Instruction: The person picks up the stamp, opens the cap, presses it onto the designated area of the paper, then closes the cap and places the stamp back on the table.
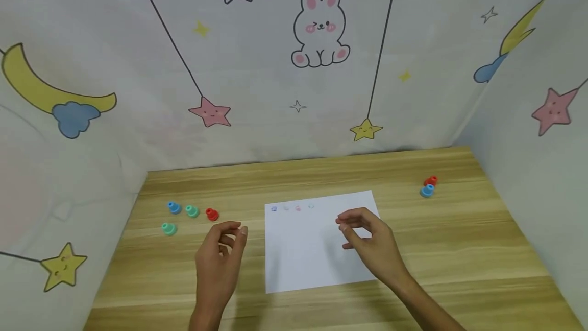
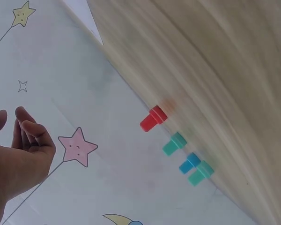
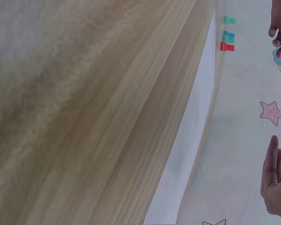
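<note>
My left hand hovers left of a white sheet of paper, its fingers loosely curled and nothing seen between them. Over the paper's right side is my right hand, also loosely bent and holding nothing visible. Several small faint coloured prints run along the paper's top left. Nearest to the left hand stands a red stamp with a knob handle. Beside it are a green stamp, a blue stamp and a second green stamp.
At the back right of the wooden table another red stamp and blue stamp stand close together. A pale cloth printed with stars and a rabbit encloses the back and both sides.
</note>
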Demonstrator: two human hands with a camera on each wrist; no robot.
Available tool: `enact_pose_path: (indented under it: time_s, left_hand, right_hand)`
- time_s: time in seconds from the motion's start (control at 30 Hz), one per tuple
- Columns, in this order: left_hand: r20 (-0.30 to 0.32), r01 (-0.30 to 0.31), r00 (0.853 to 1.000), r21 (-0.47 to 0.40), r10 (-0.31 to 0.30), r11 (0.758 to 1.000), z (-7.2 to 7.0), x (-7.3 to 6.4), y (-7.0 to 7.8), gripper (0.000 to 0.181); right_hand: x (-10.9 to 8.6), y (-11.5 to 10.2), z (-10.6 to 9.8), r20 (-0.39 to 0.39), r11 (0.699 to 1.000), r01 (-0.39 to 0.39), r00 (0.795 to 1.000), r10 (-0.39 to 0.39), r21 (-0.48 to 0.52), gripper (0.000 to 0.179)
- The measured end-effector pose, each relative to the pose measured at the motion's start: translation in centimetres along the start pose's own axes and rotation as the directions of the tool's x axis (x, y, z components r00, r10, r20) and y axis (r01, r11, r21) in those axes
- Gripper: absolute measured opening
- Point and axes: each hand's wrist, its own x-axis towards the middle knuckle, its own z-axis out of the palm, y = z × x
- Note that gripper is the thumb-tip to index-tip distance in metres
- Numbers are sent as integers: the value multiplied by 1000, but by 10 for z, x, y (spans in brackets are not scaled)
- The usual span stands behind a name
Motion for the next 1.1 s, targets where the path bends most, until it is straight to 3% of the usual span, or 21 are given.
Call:
enact_pose_path:
  time_s: [0.2, 0.33, 0.5, 0.7, 0.87, 0.97, 1.1]
  left_hand:
    - [-9, -20, 1000, -15, 20, 1000, 0, -1, 2, 14]
    - [-18, -20, 1000, -22, 20, 1000, -3, -3, -2, 12]
    - [-10, -37, 999, -24, 37, 999, -7, -4, -6, 11]
    - [-17, -59, 998, -20, 59, 998, -11, -5, -9, 10]
    - [-17, -48, 999, -36, 48, 998, -11, -7, -8, 9]
    - [-13, -52, 999, -47, 51, 998, -11, -6, -7, 8]
    - [-28, -56, 998, -32, 55, 998, -11, -5, -6, 9]
  right_hand:
    - [3, 5, -10, -47, 997, 29, 998, -32, -74, 17]
    - [10, 11, -26, -115, 977, 62, 990, -86, -202, 18]
    - [21, 22, -63, -221, 897, 26, 966, -137, -442, 18]
    - [36, 38, -117, -262, 788, -45, 953, -150, -614, 31]
    - [50, 55, -148, -314, 710, -183, 948, -57, -680, 46]
    - [56, 63, -160, -332, 685, -241, 943, -1, -687, 55]
    - [62, 67, -167, -312, 667, -253, 949, 32, -701, 55]
